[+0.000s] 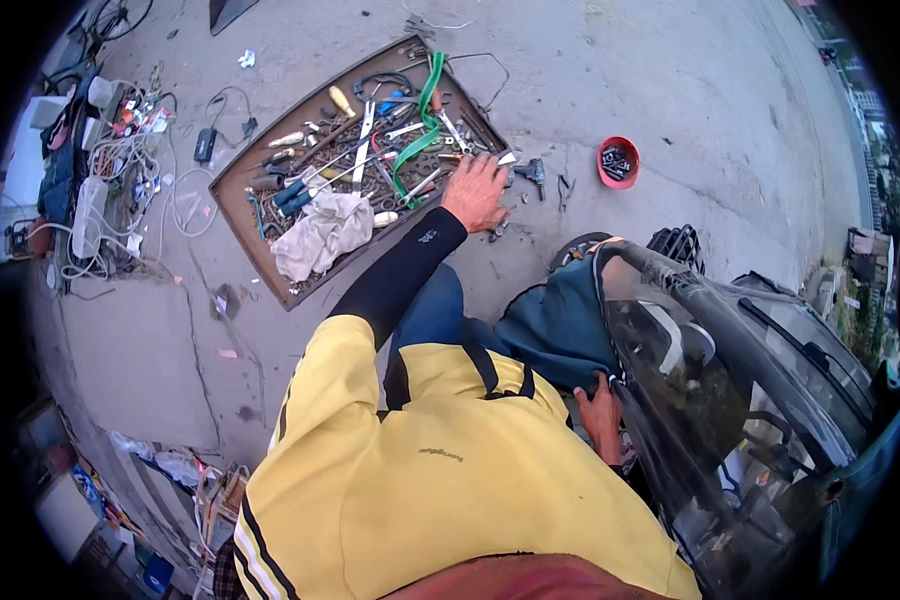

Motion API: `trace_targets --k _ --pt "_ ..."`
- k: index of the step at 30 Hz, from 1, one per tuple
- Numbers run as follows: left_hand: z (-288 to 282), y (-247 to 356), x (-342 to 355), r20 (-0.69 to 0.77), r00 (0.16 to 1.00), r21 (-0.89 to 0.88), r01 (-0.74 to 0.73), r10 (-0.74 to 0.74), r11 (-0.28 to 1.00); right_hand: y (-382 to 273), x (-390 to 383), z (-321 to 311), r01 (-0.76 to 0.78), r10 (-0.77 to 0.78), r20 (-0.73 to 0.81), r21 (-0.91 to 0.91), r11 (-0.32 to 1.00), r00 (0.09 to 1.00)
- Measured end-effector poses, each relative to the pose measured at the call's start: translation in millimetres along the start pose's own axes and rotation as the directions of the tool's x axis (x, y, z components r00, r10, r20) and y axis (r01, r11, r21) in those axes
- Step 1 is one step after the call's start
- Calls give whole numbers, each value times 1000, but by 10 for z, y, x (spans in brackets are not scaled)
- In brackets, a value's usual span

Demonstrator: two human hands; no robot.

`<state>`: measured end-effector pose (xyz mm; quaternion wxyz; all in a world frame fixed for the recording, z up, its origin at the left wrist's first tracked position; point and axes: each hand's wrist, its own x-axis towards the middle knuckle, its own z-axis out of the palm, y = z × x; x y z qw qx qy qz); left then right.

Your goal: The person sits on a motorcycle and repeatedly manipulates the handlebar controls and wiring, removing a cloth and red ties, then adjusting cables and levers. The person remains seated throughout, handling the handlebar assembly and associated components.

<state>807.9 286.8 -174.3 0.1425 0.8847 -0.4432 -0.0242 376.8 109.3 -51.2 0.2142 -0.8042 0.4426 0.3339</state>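
Note:
My left hand (477, 192) reaches over the near right edge of a shallow rusty metal tray (262, 248), palm down with fingers stretched out. Its fingertips are by the tools at that edge; whether they touch one I cannot tell. Heaped in the tray are wrenches, blue-handled screwdrivers (292, 198), a green strap (415, 150) and a pale rag (322, 235). Low on the right, my right hand (600, 412) is at the edge of a dark green cover (562, 325) on a vehicle, thumb and forefinger apart. Its lower part is partly hidden.
A red bowl (619, 163) with dark metal parts stands right of the tray. Between them lie a dark metal tool (535, 175) and pliers (566, 190). The vehicle's clear windscreen (680, 400) rises close on my right. Tangled cables (120, 165) lie at far left.

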Motion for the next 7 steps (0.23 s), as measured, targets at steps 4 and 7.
trace_targets --k 4,7 --pt "306 -564 889 227 974 128 -51 20 991 232 117 375 -178 170 122 55 983 978" --pt "372 -351 1726 435 887 172 -250 154 953 490 -340 1113 -20 23 -12 236 972 1000"
